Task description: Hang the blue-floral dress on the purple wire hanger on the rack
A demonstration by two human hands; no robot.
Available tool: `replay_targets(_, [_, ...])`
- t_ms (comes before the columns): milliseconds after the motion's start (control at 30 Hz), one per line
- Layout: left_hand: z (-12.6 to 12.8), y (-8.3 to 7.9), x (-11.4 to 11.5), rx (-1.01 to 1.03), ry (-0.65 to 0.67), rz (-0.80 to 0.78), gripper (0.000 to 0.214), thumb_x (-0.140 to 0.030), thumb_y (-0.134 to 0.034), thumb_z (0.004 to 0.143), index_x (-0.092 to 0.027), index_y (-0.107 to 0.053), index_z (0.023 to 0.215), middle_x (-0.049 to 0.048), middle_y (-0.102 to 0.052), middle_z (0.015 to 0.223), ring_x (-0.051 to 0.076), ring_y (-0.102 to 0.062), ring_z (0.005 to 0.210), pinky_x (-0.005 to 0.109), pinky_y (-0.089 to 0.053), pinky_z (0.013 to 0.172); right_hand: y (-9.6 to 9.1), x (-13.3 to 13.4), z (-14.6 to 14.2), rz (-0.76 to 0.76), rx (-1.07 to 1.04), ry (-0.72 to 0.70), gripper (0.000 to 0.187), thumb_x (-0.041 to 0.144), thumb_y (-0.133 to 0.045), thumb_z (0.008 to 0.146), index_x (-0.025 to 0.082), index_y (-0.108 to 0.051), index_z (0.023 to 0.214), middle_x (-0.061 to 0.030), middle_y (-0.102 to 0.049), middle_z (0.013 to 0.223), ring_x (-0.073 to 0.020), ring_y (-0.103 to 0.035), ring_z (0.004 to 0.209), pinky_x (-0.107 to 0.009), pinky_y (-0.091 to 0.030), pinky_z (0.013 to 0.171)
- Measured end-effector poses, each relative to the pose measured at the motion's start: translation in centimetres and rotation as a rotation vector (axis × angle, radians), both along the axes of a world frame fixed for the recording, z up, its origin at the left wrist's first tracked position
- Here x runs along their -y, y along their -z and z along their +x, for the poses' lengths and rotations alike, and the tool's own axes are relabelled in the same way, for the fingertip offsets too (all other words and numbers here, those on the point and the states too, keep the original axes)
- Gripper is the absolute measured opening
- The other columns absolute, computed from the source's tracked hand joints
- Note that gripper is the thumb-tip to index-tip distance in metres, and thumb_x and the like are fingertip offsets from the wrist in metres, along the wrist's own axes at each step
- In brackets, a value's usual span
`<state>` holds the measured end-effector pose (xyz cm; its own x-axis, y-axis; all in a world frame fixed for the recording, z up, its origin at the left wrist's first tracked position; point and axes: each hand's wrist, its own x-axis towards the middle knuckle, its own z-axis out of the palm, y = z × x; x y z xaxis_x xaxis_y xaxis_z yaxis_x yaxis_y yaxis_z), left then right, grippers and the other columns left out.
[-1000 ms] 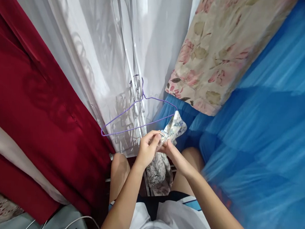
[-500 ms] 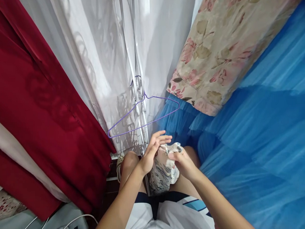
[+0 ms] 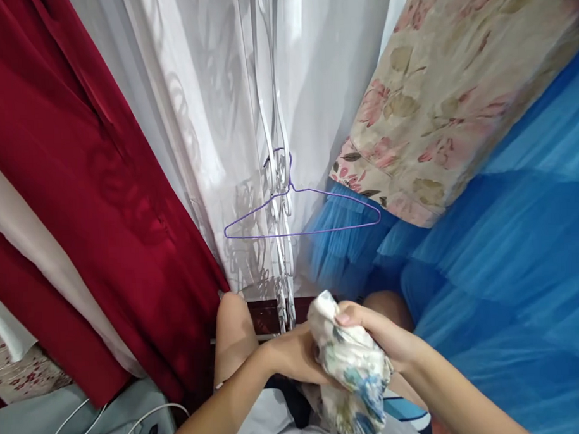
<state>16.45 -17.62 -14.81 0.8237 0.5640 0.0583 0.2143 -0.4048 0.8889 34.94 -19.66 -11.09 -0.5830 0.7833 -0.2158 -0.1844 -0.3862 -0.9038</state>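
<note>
A crumpled white cloth garment (image 3: 354, 360) with a blue and green print hangs over my lap between my two hands. My right hand (image 3: 381, 331) is closed on its upper right side, with the thumb pressed on top. From the left, my left hand (image 3: 297, 356) reaches under the cloth and touches it. The cloth covers its fingers, so I cannot see whether they grip. Ahead of both hands, a thin purple hanger (image 3: 302, 233) hangs bare from a white metal rack (image 3: 277, 116).
Red fabric (image 3: 103, 185) hangs at the left and white curtains (image 3: 200, 119) behind the rack. At the right are a floral cloth (image 3: 409, 111) and blue tulle (image 3: 509, 266). White cables (image 3: 154, 409) lie at the lower left. My bare knee (image 3: 234, 326) is beside the rack.
The garment has come up toward me and bunched, its print now in view. My left hand has moved from beside it to under it. The hanger has swung level.
</note>
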Motion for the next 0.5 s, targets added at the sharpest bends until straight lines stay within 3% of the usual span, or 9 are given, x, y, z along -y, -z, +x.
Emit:
replay_targets(67, [-0.5, 0.9, -0.6, 0.087, -0.012, -0.043, 0.053, -0.036, -0.086, 0.06, -0.013, -0.069, 0.105, 0.0049, -0.067, 0.098, 0.02, -0.06, 0.091, 0.028, -0.05, 0.083, -0.8, 0.4, 0.5, 0.159, 0.121, -0.111, 0.025, 0.036, -0.068, 0.077, 0.011, -0.066, 0.079, -0.0014, -0.059, 0.068, -0.0092, -0.048, 0.057, -0.018, -0.039, 0.053])
replay_targets(167, [-2.1, 1.2, -1.7, 0.188, -0.163, -0.082, 0.035, -0.036, -0.084, 0.064, -0.012, -0.063, 0.076, -0.0007, -0.056, 0.073, 0.013, -0.052, 0.071, 0.022, -0.043, 0.065, -2.0, 0.8, 1.6, 0.351, 0.336, -0.21, 0.027, 0.029, -0.074, 0.077, 0.015, -0.066, 0.099, -0.0009, -0.062, 0.086, -0.0112, -0.051, 0.072, -0.018, -0.041, 0.061])
replay_targets(267, [-3.5, 0.0, -2.0, 0.196, -0.221, -0.107, 0.034, -0.037, -0.082, 0.067, -0.013, -0.059, 0.075, -0.0013, -0.054, 0.072, 0.011, -0.049, 0.07, 0.02, -0.039, 0.062, -2.0, 0.8, 1.9, 0.433, 0.441, -0.177, 0.021, 0.025, -0.074, 0.074, 0.016, -0.069, 0.093, -0.0009, -0.065, 0.084, -0.0143, -0.054, 0.074, -0.021, -0.044, 0.063])
replay_targets(367, [-4.3, -0.8, -1.6, 0.11, -0.06, -0.205, 0.038, -0.042, -0.082, 0.067, -0.016, -0.066, 0.088, 0.0009, -0.061, 0.084, 0.015, -0.056, 0.078, 0.024, -0.045, 0.071, -1.7, 0.2, 1.7, 0.381, 0.304, 0.053, 0.011, 0.026, -0.069, 0.072, 0.016, -0.071, 0.075, -0.0029, -0.069, 0.075, -0.0188, -0.061, 0.071, -0.026, -0.049, 0.064])
replay_targets(500, [-5.8, 1.0, -1.9, -0.17, 0.114, -0.381, 0.048, -0.05, -0.085, 0.059, -0.018, -0.071, 0.091, 0.0019, -0.067, 0.086, 0.018, -0.06, 0.078, 0.027, -0.05, 0.071, -3.1, -1.4, 2.7, 0.191, -0.108, 0.568, 0.02, 0.025, -0.064, 0.055, 0.022, -0.075, 0.071, -0.0063, -0.076, 0.082, -0.029, -0.069, 0.082, -0.038, -0.057, 0.073])
